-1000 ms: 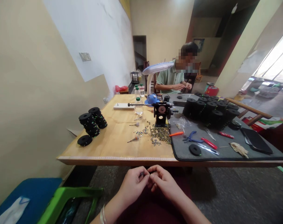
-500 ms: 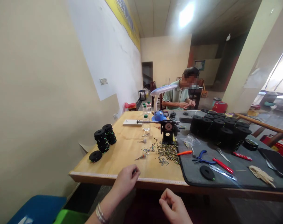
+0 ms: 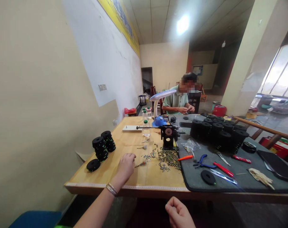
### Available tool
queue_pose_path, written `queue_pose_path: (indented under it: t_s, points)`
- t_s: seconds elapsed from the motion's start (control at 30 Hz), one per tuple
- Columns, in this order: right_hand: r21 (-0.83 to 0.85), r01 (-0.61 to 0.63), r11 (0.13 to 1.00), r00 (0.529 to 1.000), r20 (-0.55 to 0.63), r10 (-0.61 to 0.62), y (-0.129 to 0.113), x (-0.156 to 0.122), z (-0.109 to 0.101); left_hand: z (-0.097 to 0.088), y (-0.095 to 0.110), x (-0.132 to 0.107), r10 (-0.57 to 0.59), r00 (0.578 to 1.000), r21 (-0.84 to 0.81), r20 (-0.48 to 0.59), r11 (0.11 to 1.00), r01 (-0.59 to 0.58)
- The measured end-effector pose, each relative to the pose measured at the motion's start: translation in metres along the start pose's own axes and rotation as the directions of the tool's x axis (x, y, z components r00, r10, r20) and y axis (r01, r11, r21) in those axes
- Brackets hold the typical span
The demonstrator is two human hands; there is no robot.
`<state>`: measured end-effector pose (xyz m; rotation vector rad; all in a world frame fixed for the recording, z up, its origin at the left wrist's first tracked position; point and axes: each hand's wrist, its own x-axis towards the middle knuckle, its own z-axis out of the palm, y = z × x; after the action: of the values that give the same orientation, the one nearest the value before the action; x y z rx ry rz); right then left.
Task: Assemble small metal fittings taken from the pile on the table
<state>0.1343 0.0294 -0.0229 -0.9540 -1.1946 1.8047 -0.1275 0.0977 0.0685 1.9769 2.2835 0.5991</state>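
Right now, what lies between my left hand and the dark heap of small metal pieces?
The head view shows a thin pin-like piece and a scatter of small coloured bits.

at nine o'clock a long cream wall [image 3: 37, 95] runs away from the viewer, its upper part white plaster [image 3: 103, 53] with a small switch plate [image 3: 102, 87], and a yellow printed banner [image 3: 121, 22] runs along the top. a panelled ceiling [image 3: 155, 27] carries a bright light [image 3: 183, 24] at twelve o'clock. below it, a cream far wall [image 3: 165, 60] has a dark doorway [image 3: 147, 79] just left of twelve. a thick square pillar [image 3: 253, 53] stands at one o'clock, and a bright, hazy window [image 3: 279, 71] glows at two. a pale wooden worktable [image 3: 125, 186] crosses the foreground, with a wooden rail [image 3: 261, 127] at three o'clock and a blue seat [image 3: 34, 219] at seven.
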Motion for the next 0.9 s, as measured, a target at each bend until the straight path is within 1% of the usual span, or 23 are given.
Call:
queue_pose_path:
  t_s: [0.1,0.2,0.3,0.4,0.53,0.63,0.67,0.7,0.73,0.77,0.83,0.9]
  points:
    - [0.008,-0.010,1.000,1.000,-0.010,0.010,-0.002,-0.001,0.001,0.006,0.014,-0.004,0.038,0.999,-0.027,0.008,0.999,-0.038]
    - [0.034,-0.011,0.999,1.000,-0.016,0.011,-0.002,-0.001,0.002,0.016,0.023,-0.005,0.040,0.998,-0.054,0.041,0.998,-0.038]
    - [0.041,0.006,0.999,0.999,-0.036,-0.004,-0.001,-0.002,0.002,0.026,0.024,-0.005,0.021,0.997,-0.097,0.070,0.995,-0.015]
    - [0.045,0.021,0.999,0.998,-0.059,-0.018,-0.001,-0.005,0.000,0.032,0.019,-0.005,0.008,0.998,-0.177,0.067,0.984,0.004]
    - [0.092,0.031,0.995,0.997,-0.072,-0.024,-0.005,-0.009,0.000,0.028,0.010,-0.018,-0.015,0.999,-0.308,0.036,0.951,0.025]
    - [0.125,0.036,0.991,0.997,-0.073,-0.027,-0.011,-0.011,0.002,0.021,0.012,-0.041,-0.013,1.000,-0.402,0.022,0.916,0.021]
    - [0.133,0.034,0.991,0.997,-0.070,-0.025,-0.012,-0.011,0.003,0.020,0.015,-0.052,-0.011,0.999,-0.456,0.036,0.889,0.027]
    - [0.138,0.030,0.990,0.998,-0.063,-0.022,-0.013,-0.012,0.005,0.020,0.019,-0.063,-0.015,0.997,-0.527,0.072,0.848,0.051]
    - [0.141,0.027,0.990,0.998,-0.056,-0.020,-0.014,-0.012,0.006,0.021,0.024,-0.075,-0.025,0.990,-0.618,0.138,0.779,0.106]
    - [0.142,0.026,0.990,0.999,-0.050,-0.019,-0.014,-0.012,0.007,0.024,0.030,-0.086,-0.035,0.974,-0.700,0.223,0.690,0.185]
    - [0.128,0.023,0.991,0.999,-0.038,-0.019,-0.014,-0.013,0.010,0.032,0.044,-0.105,-0.033,0.923,-0.794,0.383,0.499,0.348]
    - [0.092,0.017,0.996,0.999,-0.037,-0.014,-0.013,-0.013,0.012,0.042,0.056,-0.120,-0.024,0.885,-0.822,0.465,0.360,0.442]
